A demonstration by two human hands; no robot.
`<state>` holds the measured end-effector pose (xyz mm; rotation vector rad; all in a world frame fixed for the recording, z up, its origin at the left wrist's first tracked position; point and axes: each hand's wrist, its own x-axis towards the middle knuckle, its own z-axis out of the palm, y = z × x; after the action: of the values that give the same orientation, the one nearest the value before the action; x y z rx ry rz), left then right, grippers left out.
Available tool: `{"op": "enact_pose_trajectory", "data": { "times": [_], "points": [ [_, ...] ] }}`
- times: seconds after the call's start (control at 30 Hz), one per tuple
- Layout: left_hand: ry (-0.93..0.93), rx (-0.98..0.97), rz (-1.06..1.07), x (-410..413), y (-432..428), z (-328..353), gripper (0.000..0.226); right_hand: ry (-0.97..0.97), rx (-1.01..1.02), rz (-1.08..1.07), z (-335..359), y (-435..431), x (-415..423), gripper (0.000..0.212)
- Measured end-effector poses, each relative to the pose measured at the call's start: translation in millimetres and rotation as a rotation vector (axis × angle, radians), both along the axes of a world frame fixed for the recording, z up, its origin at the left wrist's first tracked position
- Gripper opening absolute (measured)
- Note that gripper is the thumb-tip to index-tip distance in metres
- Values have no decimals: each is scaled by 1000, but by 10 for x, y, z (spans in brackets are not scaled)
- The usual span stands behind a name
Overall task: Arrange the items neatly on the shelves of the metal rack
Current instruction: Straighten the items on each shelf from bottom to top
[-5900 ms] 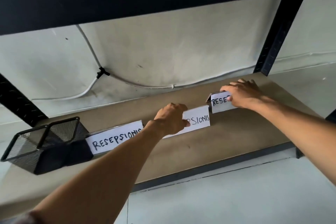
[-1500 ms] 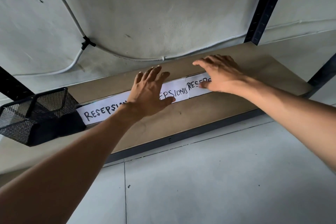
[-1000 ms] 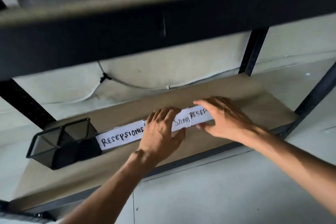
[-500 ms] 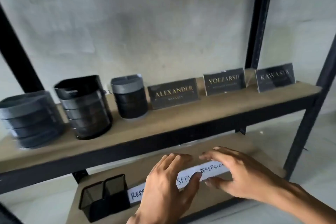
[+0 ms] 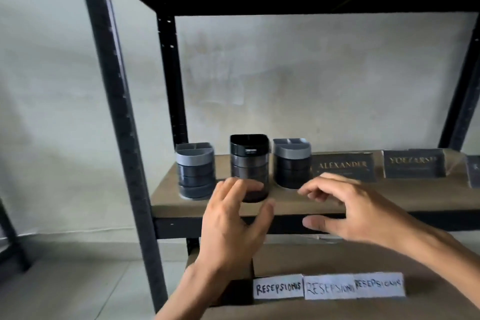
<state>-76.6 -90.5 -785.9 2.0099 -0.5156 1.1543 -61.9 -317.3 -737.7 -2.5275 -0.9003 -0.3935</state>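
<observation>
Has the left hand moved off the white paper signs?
Yes. The left hand has risen from the white signs up to the middle shelf, by the black cup.

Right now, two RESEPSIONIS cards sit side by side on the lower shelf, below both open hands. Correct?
No: the head view shows three RESEPSIONIS cards, not two, side by side on the lower shelf, below the open left hand and right hand.

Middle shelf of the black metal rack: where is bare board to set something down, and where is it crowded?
Free: the front strip of the brown shelf board before the dark YOEZARSH nameplate, right of the right hand. Crowded: the left end, where three dark stacked pen holders stand close together, the left hand before the middle one.
</observation>
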Motion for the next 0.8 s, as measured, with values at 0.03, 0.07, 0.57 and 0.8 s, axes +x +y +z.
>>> {"op": "enact_pose_trajectory", "data": {
  "times": [0.03,0.07,0.57,0.8],
  "points": [
    [22,-22,25,11,90,4,28,4,-9,2,52,73,18,53],
    [44,-47,58,26,190,18,32,5,-8,5,117,161,48,54],
    [546,-468,289,770,709,3,129,27,-456,-119,794,899,1153,134],
    [583,-495,247,1036,834,-28,84,89,-354,-77,642,1021,1356,104]
  ]
}}
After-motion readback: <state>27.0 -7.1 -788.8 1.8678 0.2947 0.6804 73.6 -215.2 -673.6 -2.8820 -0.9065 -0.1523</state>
